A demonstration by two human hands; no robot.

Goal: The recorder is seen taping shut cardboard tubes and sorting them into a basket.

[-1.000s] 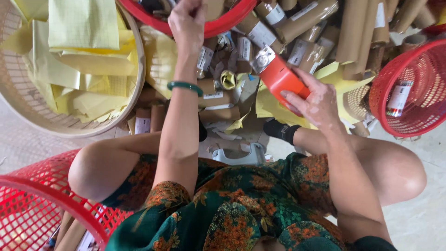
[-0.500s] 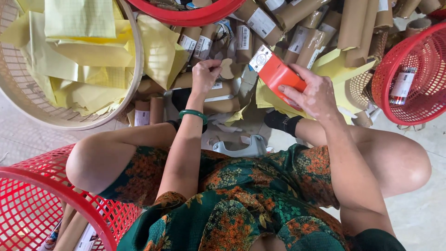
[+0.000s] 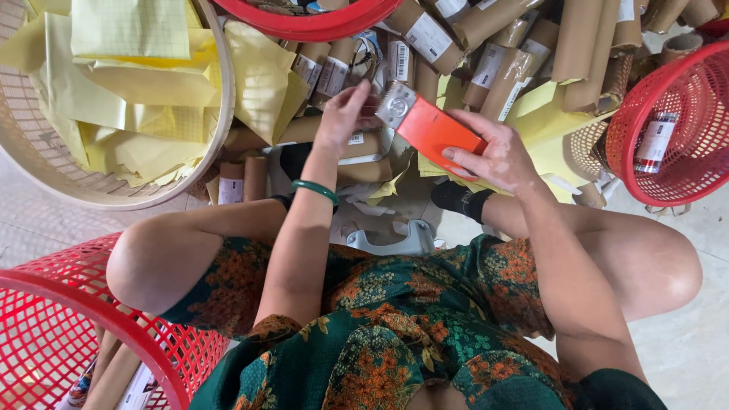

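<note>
Head view is showing the right hand (image 3: 497, 156) gripping an orange box (image 3: 434, 130), the left hand (image 3: 345, 114) pinching its silvery end; cardboard tubes (image 3: 486, 53) are lying heaped on the floor, still unsorted.

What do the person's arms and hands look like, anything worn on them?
Both arms are bare from the shoulder down: no long sleeves, no gloves. The left hand has a smooth green bangle round the wrist. The right hand shows no ring, watch or band. The dress is dark green with an orange flower print.
</note>
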